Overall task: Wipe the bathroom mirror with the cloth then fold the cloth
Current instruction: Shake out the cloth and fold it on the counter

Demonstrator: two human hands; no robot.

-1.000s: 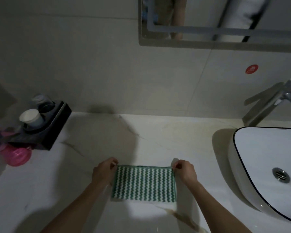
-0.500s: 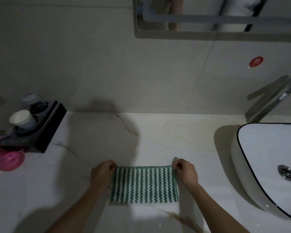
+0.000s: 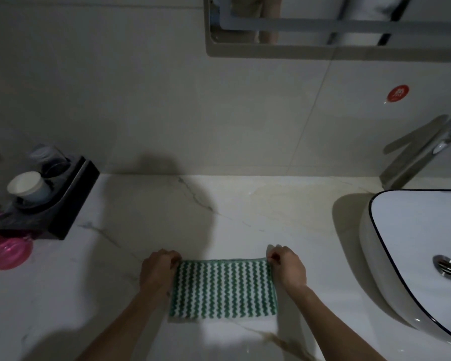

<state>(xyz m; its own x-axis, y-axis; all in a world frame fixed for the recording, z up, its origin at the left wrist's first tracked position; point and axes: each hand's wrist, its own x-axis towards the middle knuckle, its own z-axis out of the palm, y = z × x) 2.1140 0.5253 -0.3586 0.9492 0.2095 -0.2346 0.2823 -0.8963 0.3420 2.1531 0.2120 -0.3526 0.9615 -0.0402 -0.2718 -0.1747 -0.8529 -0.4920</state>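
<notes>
The green-and-white zigzag-striped cloth (image 3: 223,289) lies flat on the pale veined marble counter (image 3: 258,212), near its front edge, between the dark caddy of cups (image 3: 55,201) on the left and the white black-rimmed basin (image 3: 401,256) on the right. The left hand (image 3: 158,269) pinches the far left corner, fingers curled on the fabric, and the right hand (image 3: 287,267) pinches the far right corner the same way. The grey-framed wall mirror (image 3: 323,24) hangs above, well apart from both hands, so this looks like the folding step rather than the wiping one. The cloth may already be doubled once, though I cannot tell from here. The next move likely calls for lifting both corners together, bringing that far edge toward the near edge, and matching the corners so the fold sits square.
</notes>
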